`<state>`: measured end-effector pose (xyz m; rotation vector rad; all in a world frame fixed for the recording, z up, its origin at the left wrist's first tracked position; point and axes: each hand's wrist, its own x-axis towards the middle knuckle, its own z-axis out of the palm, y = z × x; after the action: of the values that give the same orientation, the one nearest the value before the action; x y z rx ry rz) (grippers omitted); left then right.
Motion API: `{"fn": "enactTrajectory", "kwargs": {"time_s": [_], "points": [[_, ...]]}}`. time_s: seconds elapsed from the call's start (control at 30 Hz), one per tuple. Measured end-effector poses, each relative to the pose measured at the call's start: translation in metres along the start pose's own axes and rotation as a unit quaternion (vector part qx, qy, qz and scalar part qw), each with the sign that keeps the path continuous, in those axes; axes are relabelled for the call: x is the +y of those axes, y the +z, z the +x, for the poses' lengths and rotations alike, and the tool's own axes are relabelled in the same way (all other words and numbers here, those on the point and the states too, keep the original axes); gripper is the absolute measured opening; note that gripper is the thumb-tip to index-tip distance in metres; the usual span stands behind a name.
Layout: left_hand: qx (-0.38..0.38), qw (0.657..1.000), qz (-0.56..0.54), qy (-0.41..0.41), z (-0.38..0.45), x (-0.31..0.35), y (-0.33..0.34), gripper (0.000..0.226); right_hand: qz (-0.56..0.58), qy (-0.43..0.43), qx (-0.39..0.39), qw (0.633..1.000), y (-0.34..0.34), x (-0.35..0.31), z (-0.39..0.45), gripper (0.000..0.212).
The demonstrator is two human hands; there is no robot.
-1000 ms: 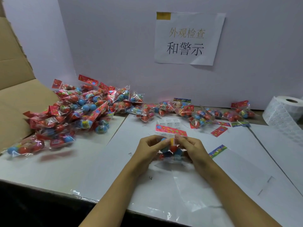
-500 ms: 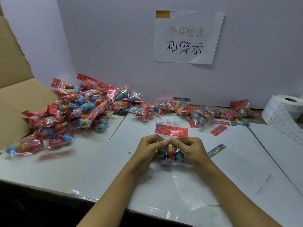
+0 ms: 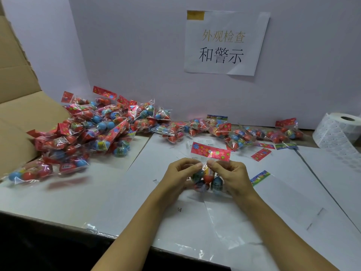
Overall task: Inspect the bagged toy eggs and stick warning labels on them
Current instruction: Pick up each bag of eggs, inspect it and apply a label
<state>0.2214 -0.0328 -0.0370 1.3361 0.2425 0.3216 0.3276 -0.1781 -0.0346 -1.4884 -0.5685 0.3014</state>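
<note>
The bag of toy eggs is pinched just below its red header card by the curled fingers of the left hand and right hand, above the tabletop near its front edge. It is judged light, crinkly and slippery; the stiff header is best gripped.

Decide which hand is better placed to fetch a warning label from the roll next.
Right. The label roll stands at the table's far right, on the right hand's side. The left hand could keep holding the bag of toy eggs, which both hands now pinch.
</note>
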Motion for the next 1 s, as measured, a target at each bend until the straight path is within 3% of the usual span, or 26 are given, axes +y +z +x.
{"fn": "enactTrajectory", "kwargs": {"time_s": [0.2, 0.43, 0.6, 0.83, 1.0], "points": [[-0.037, 0.999, -0.013, 0.003, -0.001, 0.000, 0.001, 0.018, 0.043, 0.029, 0.046, 0.998, -0.005, -0.001, 0.003, 0.039], [0.065, 0.995, -0.073, 0.036, 0.003, 0.005, -0.004, 0.029, 0.012, -0.017, 0.082, 0.996, -0.006, -0.002, 0.003, 0.052], [0.077, 0.995, -0.046, 0.033, 0.004, 0.005, -0.001, 0.028, -0.047, -0.079, 0.058, 0.994, -0.002, 0.002, -0.002, 0.025], [0.061, 0.996, -0.056, 0.040, 0.004, 0.003, -0.001, 0.026, -0.091, -0.089, 0.095, 0.987, -0.003, 0.007, 0.000, 0.019], [-0.001, 0.998, -0.032, 0.050, 0.001, 0.001, 0.000, 0.029, -0.085, -0.074, 0.063, 0.992, -0.002, 0.006, 0.000, 0.008]]}}
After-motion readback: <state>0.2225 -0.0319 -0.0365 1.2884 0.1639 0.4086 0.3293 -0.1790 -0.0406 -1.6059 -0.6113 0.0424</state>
